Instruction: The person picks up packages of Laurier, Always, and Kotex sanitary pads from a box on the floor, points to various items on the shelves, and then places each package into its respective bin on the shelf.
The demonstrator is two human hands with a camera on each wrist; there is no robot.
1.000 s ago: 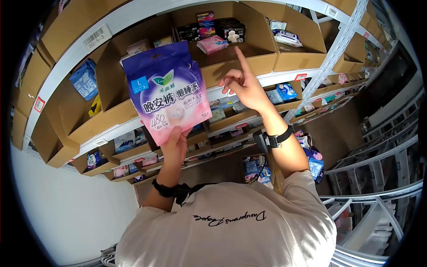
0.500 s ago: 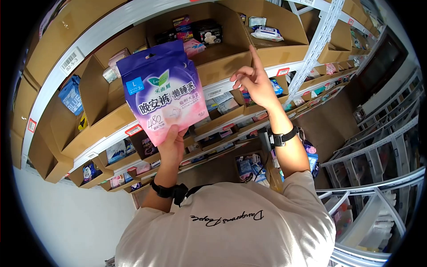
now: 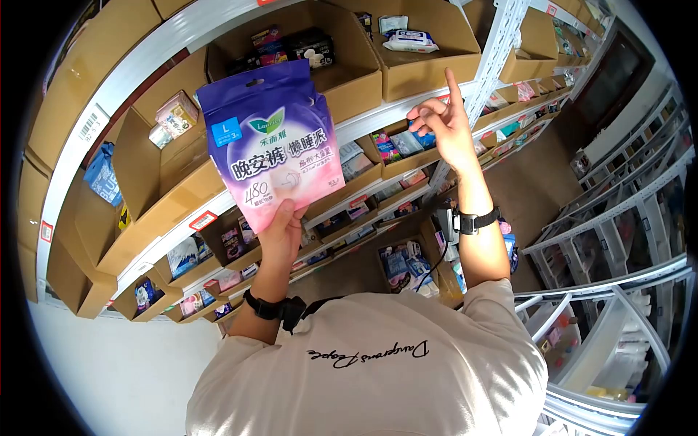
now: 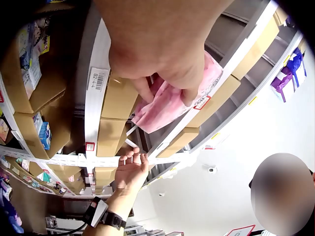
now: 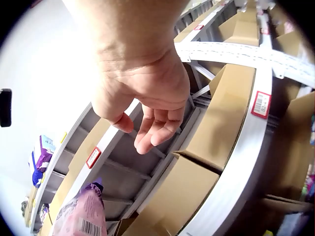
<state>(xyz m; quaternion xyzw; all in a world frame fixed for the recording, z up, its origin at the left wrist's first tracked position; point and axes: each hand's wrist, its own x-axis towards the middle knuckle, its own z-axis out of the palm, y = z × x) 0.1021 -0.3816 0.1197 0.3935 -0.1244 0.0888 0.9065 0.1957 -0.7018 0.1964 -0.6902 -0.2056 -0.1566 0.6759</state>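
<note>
My left hand (image 3: 282,236) grips the bottom edge of a purple-and-pink pack of overnight sanitary pants (image 3: 273,145), thumb on its front. The pack is held up in front of the shelf bins, its printed face toward me. In the left wrist view, fingers curl at the pink end of the pack (image 4: 165,108). My right hand (image 3: 452,134) is raised apart from the pack, index finger stretched up and the others loosely bent, holding nothing. Beyond that hand is the front of a cardboard bin (image 3: 429,69) with a packet of wipes (image 3: 411,41) inside.
Tiered shelves carry cardboard bins (image 3: 156,196) of packaged goods, with a white perforated upright (image 3: 498,58) near my right hand. A box of packs (image 3: 407,265) stands low below the shelves. Another rack (image 3: 603,254) is at the right. A person (image 4: 283,194) shows in the left wrist view.
The shelves have slid leftward in the head view. My right hand has moved to the right, away from the pack. The left hand keeps its hold on the pack.
</note>
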